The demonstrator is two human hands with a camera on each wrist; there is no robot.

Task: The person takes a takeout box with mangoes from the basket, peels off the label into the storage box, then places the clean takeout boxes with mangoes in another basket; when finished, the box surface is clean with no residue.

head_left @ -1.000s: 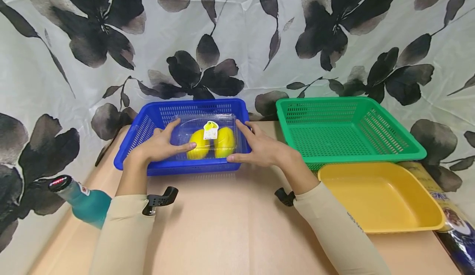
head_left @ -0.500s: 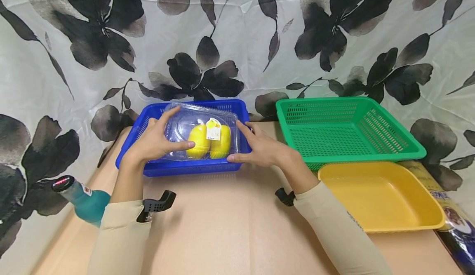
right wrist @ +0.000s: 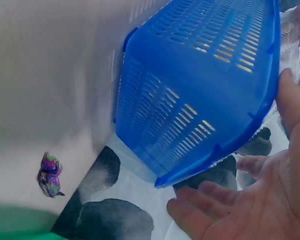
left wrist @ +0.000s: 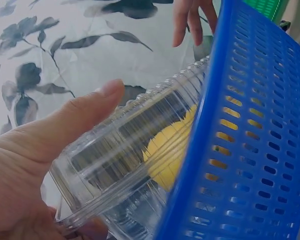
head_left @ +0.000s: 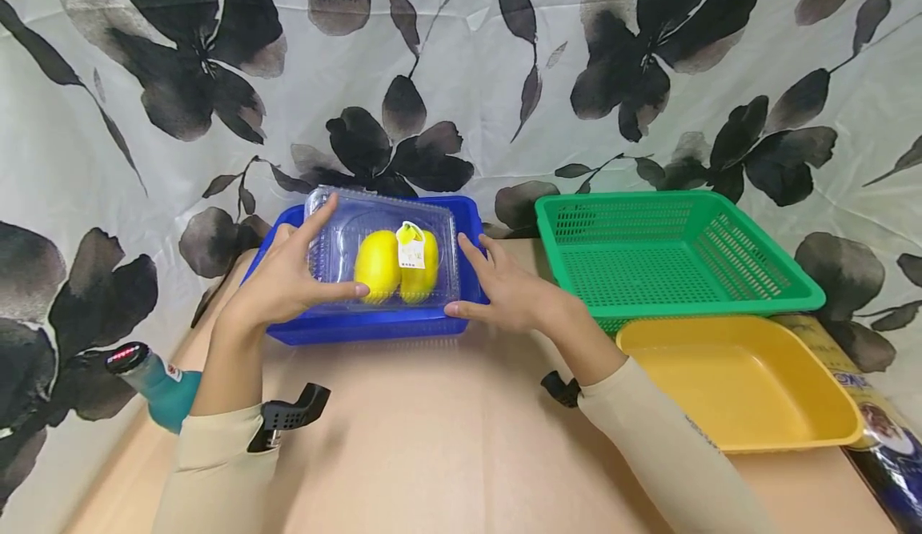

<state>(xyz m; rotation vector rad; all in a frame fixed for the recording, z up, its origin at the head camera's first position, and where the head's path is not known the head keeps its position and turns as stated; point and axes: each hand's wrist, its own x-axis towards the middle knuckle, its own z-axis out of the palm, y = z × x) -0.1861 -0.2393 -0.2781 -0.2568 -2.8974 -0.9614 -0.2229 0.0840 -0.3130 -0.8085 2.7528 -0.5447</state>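
Clear box [head_left: 337, 239], 2 yellow fruits [head_left: 378, 266] inside, tilted left-end-up in blue basket [head_left: 374, 325]; likely light, flexible; hold by ends. Left hand [head_left: 277, 282]: gripping left end. Right hand [head_left: 520, 290]: spread, basket's right edge.

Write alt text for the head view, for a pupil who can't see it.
A person's left hand grips a clear container of two yellow fruits, tilted and partly inside a blue basket. The right hand is at the basket's right end, fingers spread. A green basket and yellow tray lie right, a teal bottle left.
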